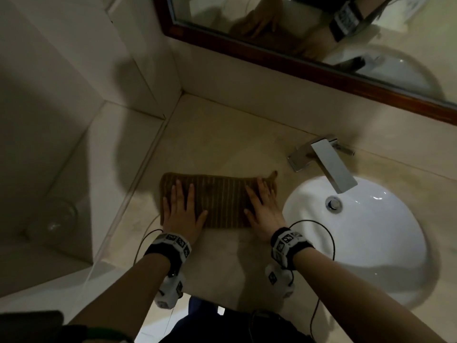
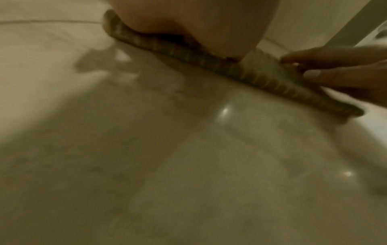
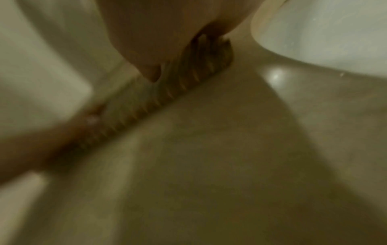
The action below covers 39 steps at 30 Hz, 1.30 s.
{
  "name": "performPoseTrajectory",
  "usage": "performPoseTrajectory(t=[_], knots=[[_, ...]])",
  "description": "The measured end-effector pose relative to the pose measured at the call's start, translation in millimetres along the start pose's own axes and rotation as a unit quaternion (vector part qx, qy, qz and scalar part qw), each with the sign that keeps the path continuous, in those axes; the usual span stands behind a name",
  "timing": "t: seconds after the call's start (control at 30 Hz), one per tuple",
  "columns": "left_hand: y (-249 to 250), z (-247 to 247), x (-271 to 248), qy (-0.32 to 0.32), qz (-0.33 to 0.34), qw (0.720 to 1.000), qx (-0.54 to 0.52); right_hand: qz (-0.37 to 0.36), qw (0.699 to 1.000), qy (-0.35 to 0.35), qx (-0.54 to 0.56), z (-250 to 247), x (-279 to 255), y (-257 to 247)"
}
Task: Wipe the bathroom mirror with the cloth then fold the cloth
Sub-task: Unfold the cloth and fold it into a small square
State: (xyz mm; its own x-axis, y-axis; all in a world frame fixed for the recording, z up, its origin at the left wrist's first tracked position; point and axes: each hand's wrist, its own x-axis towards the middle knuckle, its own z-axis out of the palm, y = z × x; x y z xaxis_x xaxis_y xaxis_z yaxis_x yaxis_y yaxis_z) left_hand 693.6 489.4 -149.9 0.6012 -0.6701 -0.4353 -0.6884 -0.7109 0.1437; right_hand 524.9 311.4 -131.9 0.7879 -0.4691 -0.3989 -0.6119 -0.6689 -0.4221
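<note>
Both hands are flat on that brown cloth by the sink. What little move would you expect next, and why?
Probably one more fold: the right hand lifts its end across to the left hand. The striped cloth already lies as a flat strip on the countertop, pressed by both open palms.

Bathroom: sink (image 1: pixel 385 276), faucet (image 1: pixel 326 159), mirror (image 1: pixel 309 28)
</note>
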Motion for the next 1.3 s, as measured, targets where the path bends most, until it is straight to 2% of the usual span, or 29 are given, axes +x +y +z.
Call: performPoseTrajectory(t=[0.07, 0.13, 0.23, 0.3, 0.37, 0.43, 0.5, 0.63, 0.77, 0.87, 0.97, 1.03, 1.17, 1.3], knots=[[9.6, -12.2, 1.3, -0.010, 0.007, 1.000, -0.012, 0.066, 0.990, 0.089, 0.092, -6.3, -12.9, -1.3], [23.3, -27.1, 8.0, 0.022, 0.081, 0.996, -0.033, 0.135, 0.967, 0.151, 0.152, -10.1, -27.2, 2.1], [57.9, -40.7, 29.3, 0.060, 0.270, 0.960, -0.033, 0.227, 0.950, 0.113, 0.183, -7.5, -46.1, 8.9], [91.3, -51.9, 39.0, 0.024, 0.373, 0.928, 0.012, 0.258, 0.947, 0.084, 0.171, -4.5, -53.5, 9.7], [124.8, -60.3, 44.4, -0.015, 0.449, 0.887, 0.102, 0.272, 0.949, 0.063, 0.150, -3.4, -55.9, 7.7], [150.3, -66.3, 50.8, -0.040, 0.492, 0.850, 0.183, 0.276, 0.950, 0.046, 0.139, -5.9, -53.2, 6.3], [169.2, -70.1, 56.5, -0.051, 0.510, 0.829, 0.222, 0.274, 0.951, 0.034, 0.143, -9.2, -49.5, 6.8], [190.0, -70.9, 65.0, -0.079, 0.514, 0.808, 0.276, 0.261, 0.953, 0.031, 0.151, -11.5, -44.3, 7.9], [199.1, -73.6, 69.5, -0.076, 0.526, 0.777, 0.339, 0.259, 0.946, 0.067, 0.181, -10.8, -45.7, 8.0], [194.6, -76.8, 71.8, -0.046, 0.541, 0.768, 0.341, 0.267, 0.922, 0.109, 0.259, -8.4, -48.2, 6.7], [187.1, -81.7, 71.7, -0.044, 0.555, 0.772, 0.308, 0.289, 0.878, 0.156, 0.349, -8.9, -51.2, 4.1], [181.9, -86.4, 68.9, -0.059, 0.540, 0.785, 0.297, 0.302, 0.850, 0.166, 0.399, -7.4, -53.7, 3.9], [170.1, -91.4, 65.0, -0.078, 0.514, 0.806, 0.284, 0.282, 0.834, 0.166, 0.444, -7.0, -57.6, -1.4], [163.1, -98.8, 56.1, -0.078, 0.498, 0.817, 0.280, 0.248, 0.843, 0.176, 0.444, -12.5, -61.2, -18.0]])
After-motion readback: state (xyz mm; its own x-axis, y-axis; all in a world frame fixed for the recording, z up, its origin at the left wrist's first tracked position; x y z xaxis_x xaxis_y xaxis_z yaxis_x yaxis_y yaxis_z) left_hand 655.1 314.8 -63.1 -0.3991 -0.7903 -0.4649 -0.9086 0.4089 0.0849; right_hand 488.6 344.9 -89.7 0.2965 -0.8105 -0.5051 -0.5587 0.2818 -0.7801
